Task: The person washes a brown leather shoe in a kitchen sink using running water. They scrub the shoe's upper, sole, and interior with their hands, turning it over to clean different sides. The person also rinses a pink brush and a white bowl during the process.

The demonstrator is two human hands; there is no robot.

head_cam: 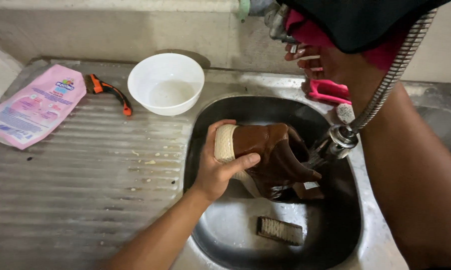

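The left hand grips a brown suede shoe by its pale woven sole edge, thumb across the side and fingers curled behind, holding it over the middle of the steel sink basin. The right hand reaches up behind the basin to the tap; its fingers lie at the tap body, but dark cloth covers much of it, so I cannot tell whether it is closed on the handle or only touching. A flexible metal hose ends in a spray head just right of the shoe, aimed at its opening.

The rinse seems to go best with the shoe tilted opening-down toward the spray so water runs out rather than pooling, the grip kept on the firm sole edge, and the flow kept gentle for suede.

Below the shoe, on the basin floor, lies a scrub brush, bristles up. Behind the basin are a pink brush, and to its left a white bowl, an orange-handled brush and a pink detergent pouch on the ribbed steel drainboard, which shows scattered specks. A grey wall runs behind.
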